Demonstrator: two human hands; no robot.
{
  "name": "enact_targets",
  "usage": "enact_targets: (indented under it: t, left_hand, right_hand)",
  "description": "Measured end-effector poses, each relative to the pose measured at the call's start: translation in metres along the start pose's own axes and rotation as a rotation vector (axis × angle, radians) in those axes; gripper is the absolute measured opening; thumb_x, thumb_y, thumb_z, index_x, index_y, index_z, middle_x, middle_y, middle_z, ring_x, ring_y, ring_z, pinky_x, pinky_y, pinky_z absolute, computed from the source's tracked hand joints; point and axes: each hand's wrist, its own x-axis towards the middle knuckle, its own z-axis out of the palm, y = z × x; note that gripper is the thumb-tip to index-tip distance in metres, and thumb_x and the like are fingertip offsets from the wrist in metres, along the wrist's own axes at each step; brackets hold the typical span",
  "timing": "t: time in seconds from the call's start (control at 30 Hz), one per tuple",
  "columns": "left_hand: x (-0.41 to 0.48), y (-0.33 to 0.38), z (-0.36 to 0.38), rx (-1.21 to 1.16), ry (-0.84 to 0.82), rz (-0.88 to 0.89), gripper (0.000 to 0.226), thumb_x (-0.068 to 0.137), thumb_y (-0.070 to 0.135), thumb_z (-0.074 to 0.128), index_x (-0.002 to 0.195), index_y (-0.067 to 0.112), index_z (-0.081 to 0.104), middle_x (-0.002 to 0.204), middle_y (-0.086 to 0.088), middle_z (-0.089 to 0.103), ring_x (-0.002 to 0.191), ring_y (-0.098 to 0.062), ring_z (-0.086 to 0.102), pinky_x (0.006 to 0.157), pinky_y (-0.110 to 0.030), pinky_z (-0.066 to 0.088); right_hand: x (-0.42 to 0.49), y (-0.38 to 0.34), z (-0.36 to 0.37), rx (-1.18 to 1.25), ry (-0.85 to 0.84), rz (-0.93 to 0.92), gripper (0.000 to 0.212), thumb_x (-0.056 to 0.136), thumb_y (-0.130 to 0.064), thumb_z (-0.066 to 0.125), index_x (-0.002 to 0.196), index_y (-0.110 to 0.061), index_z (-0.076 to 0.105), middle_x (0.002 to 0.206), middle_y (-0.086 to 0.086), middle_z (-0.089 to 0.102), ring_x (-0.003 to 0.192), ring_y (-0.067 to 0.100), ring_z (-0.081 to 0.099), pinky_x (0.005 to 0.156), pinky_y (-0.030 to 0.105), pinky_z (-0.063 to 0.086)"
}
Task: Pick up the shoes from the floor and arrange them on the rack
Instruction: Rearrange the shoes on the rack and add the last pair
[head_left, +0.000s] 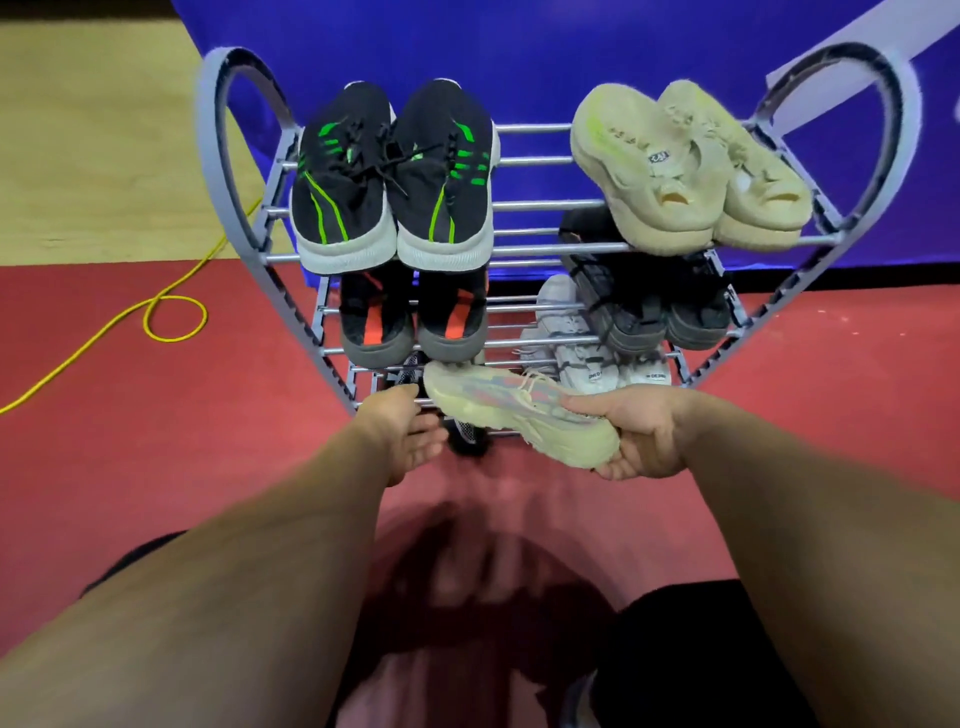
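Your forearms (270, 561) reach low toward the rack (530, 205). Your right hand (644, 436) cups the pale green sneaker (514, 410) at the heel, fingers curled under its sole. Your left hand (410, 431) is spread beside the toe, holding nothing. The sneaker hangs tilted before the bottom tier, left of the white pair (587, 364). Level it, guide the toe, and slide it fully onto the rails.

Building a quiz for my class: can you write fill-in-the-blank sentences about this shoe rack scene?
1. The right hand grips the pale sneaker at its ____ end.
2. The black sneakers level with the beige slides have ____ stripes.
3. Both pairs sit on the ____ shelf of the rack.
4. A ____ cable lies on the floor.
Missing words: heel; green; top; yellow.
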Motion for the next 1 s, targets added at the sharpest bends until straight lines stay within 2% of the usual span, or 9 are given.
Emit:
enact_targets:
  t: [0.13,0.23,0.4,0.47,0.5,0.57,0.63,0.8,1.0]
  left_hand:
    - [0.019,0.001,0.005,0.020,0.017,-0.032,0.026,0.106,0.030,0.045,0.102,0.007,0.058,0.091,-0.006,0.065,0.088,-0.025,0.066,0.089,-0.041,0.055]
    - [0.039,-0.005,0.010,0.043,0.004,-0.065,0.023,0.105,0.032,0.047,0.096,0.013,0.059,0.091,-0.003,0.065,0.101,-0.025,0.063,0.098,-0.040,0.052]
    - [0.069,-0.013,0.023,0.006,-0.045,-0.117,0.028,0.098,0.036,0.060,0.112,0.013,0.055,0.101,-0.004,0.062,0.085,-0.018,0.061,0.074,-0.034,0.054]
    - [0.081,-0.017,0.029,-0.061,-0.067,-0.142,0.036,0.095,0.036,0.065,0.117,0.010,0.054,0.116,-0.009,0.061,0.095,-0.022,0.064,0.077,-0.036,0.054]
    - [0.088,-0.018,0.032,-0.115,-0.072,-0.155,0.038,0.094,0.036,0.067,0.119,0.010,0.053,0.123,-0.012,0.058,0.104,-0.026,0.064,0.080,-0.037,0.055]
    - [0.099,-0.019,0.037,-0.225,-0.085,-0.184,0.040,0.094,0.035,0.068,0.122,0.009,0.054,0.125,-0.017,0.055,0.116,-0.031,0.061,0.088,-0.039,0.055]
    - [0.108,-0.019,0.042,-0.294,-0.100,-0.207,0.042,0.095,0.035,0.068,0.124,0.008,0.057,0.124,-0.018,0.058,0.116,-0.031,0.061,0.089,-0.039,0.054]
    - [0.125,-0.013,0.044,-0.342,-0.128,-0.179,0.032,0.102,0.021,0.057,0.130,0.007,0.062,0.120,-0.013,0.072,0.110,-0.023,0.069,0.093,-0.035,0.056]
    - [0.120,-0.010,0.026,-0.361,-0.159,-0.137,0.027,0.105,0.010,0.050,0.127,0.002,0.062,0.120,-0.014,0.072,0.108,-0.024,0.070,0.092,-0.036,0.057]
  right_hand:
    - [0.022,-0.009,-0.008,0.210,0.051,-0.024,0.035,0.099,-0.048,0.061,0.113,-0.017,0.070,0.092,0.002,0.079,0.070,0.014,0.073,0.059,0.027,0.058]
    - [0.040,-0.016,-0.002,0.358,0.084,-0.029,0.038,0.103,-0.047,0.055,0.121,-0.017,0.068,0.101,0.004,0.079,0.077,0.018,0.076,0.057,0.032,0.062]
    - [0.078,-0.027,0.018,0.567,0.166,-0.113,0.039,0.103,-0.045,0.055,0.128,-0.015,0.064,0.104,0.006,0.080,0.085,0.024,0.079,0.099,0.040,0.057]
    - [0.094,-0.030,0.026,0.622,0.175,-0.144,0.041,0.103,-0.046,0.055,0.132,-0.019,0.063,0.108,0.005,0.079,0.085,0.026,0.079,0.106,0.041,0.051]
    - [0.100,-0.032,0.030,0.647,0.178,-0.155,0.041,0.103,-0.046,0.054,0.134,-0.020,0.063,0.112,0.005,0.078,0.086,0.027,0.079,0.103,0.041,0.053]
    - [0.110,-0.038,0.035,0.693,0.200,-0.181,0.036,0.105,-0.039,0.053,0.130,-0.015,0.065,0.113,0.007,0.077,0.086,0.024,0.079,0.079,0.040,0.062]
    - [0.118,-0.042,0.040,0.728,0.225,-0.200,0.032,0.105,-0.031,0.056,0.127,-0.010,0.067,0.110,0.009,0.078,0.087,0.023,0.079,0.067,0.039,0.063]
    - [0.134,-0.043,0.040,0.778,0.288,-0.180,0.025,0.102,-0.020,0.063,0.124,-0.009,0.066,0.117,0.014,0.073,0.092,0.028,0.077,0.068,0.042,0.064]
    - [0.147,-0.050,0.048,0.803,0.294,-0.199,0.027,0.102,-0.014,0.058,0.127,-0.005,0.064,0.116,0.017,0.073,0.091,0.028,0.077,0.068,0.041,0.063]
